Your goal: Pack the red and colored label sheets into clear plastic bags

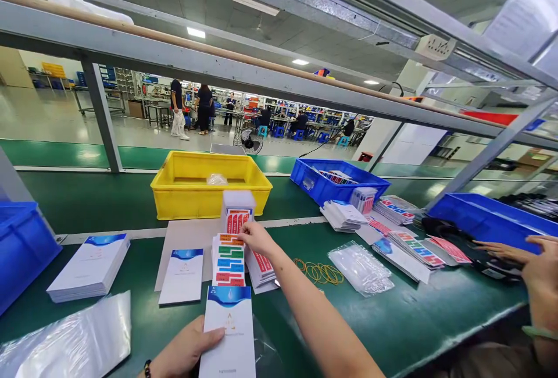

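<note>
My left hand grips a white booklet with a blue wave at its top, thumb across its front. Just beyond it stands a stack of coloured label sheets printed in orange, green, blue and red. My right hand reaches over to that stack, its fingers pinched at the upper right corner of the top label sheet. Behind are red label sheets in a clear holder, and another red-printed stack lies under my right wrist. A matching booklet rests left of the label stack.
A booklet pile and clear plastic bags lie left. A yellow bin stands behind. Right are rubber bands, more bags, printed stacks and a blue bin. A co-worker's hand shows far right.
</note>
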`<action>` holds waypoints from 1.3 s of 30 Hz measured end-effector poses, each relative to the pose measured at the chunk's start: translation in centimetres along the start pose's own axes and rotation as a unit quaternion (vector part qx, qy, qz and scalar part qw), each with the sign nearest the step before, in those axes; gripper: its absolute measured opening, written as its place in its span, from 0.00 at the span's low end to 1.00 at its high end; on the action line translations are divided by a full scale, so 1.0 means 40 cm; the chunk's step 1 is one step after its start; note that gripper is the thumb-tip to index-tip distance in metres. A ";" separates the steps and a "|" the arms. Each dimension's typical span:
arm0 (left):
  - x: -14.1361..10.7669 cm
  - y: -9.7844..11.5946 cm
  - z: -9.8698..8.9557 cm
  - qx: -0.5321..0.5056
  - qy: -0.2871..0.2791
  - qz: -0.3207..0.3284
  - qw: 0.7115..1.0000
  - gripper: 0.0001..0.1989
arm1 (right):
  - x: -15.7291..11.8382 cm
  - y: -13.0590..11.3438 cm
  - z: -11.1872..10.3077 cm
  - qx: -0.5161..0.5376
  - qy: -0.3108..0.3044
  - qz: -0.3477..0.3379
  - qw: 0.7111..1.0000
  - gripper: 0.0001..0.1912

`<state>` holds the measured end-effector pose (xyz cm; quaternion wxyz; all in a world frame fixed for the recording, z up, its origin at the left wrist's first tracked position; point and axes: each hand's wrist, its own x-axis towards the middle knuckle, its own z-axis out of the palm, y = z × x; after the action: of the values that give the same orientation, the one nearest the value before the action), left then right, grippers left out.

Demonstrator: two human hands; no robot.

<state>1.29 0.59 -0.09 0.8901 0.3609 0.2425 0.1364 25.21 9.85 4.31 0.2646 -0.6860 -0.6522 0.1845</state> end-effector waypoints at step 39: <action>-0.012 0.057 0.072 -0.100 0.194 -0.026 0.976 0.16 | -0.176 -0.007 -0.030 -0.280 0.010 0.161 0.946 0.18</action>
<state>2.26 0.32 3.49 0.8610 0.2307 0.4047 0.2041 25.14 2.70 4.80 0.0348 -0.8301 -0.5558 0.0281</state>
